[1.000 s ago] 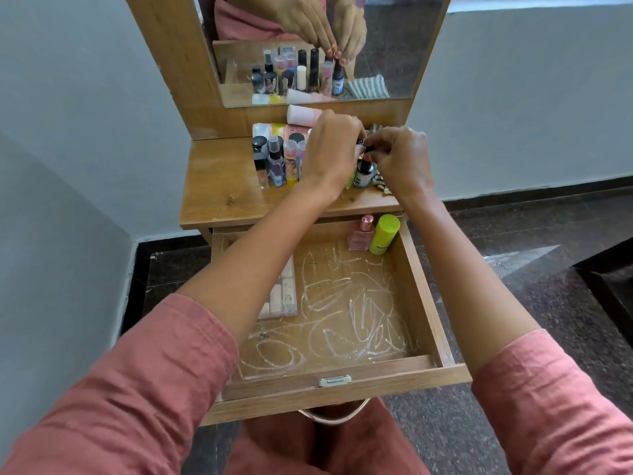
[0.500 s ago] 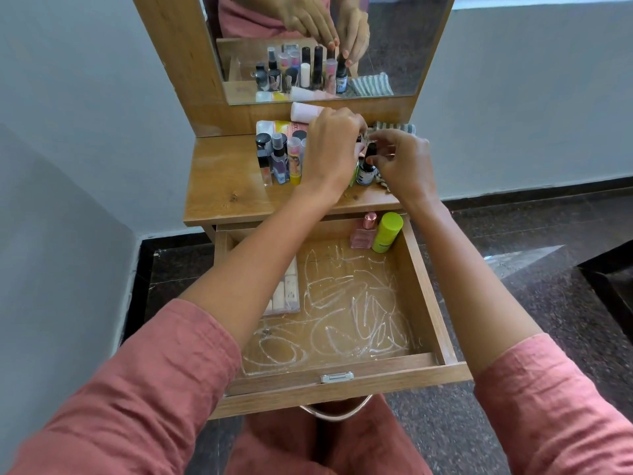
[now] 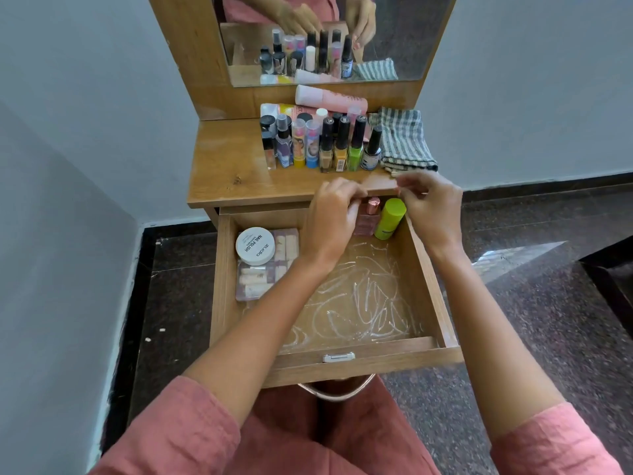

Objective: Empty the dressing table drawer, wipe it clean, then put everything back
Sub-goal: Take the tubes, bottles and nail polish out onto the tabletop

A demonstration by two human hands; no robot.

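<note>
The dressing table drawer (image 3: 430, 289) is pulled open over my lap, its floor streaked with white smears (image 3: 359, 303). At its back stand a pink perfume bottle (image 3: 371, 219) and a green bottle (image 3: 390, 219). A white nail polish jar (image 3: 255, 246) sits on a flat cosmetics pack (image 3: 263, 277) at the back left. My left hand (image 3: 332, 221) hovers with curled fingers right at the pink bottle's cap; a grip is not visible. My right hand (image 3: 430, 204) hangs above the green bottle, fingers curled, nothing visible in them.
On the table top (image 3: 226, 166) stands a row of nail polish and small bottles (image 3: 342, 145), with a pink tube (image 3: 330, 99) lying behind them. A striped cloth (image 3: 404, 138) is folded at the right. The mirror (image 3: 394, 36) rises behind. Walls close in left and behind.
Both hands have come down from the bottles on the table top to the back of the drawer. The nail polish bottles they were handling now stand in the row.
</note>
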